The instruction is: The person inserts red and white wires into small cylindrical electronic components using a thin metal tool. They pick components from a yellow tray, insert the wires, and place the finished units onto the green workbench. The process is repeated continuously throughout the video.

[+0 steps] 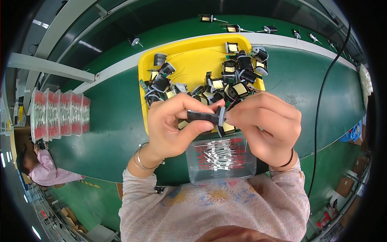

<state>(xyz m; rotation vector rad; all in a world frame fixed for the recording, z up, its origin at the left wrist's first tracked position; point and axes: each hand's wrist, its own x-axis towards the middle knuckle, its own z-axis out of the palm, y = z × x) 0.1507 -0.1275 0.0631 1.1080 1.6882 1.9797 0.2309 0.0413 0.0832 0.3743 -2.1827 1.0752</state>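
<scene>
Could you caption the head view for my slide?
Both hands grip a small black coil part above a yellow tray.

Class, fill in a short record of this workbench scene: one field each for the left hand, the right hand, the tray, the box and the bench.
left hand: grips the dark coil part from the left
right hand: pinches its pale end
tray: yellow, heaped with black and yellow coil parts
box: clear, holds red and white wire pieces, below the hands
bench: green, with stacked clear boxes at left
</scene>
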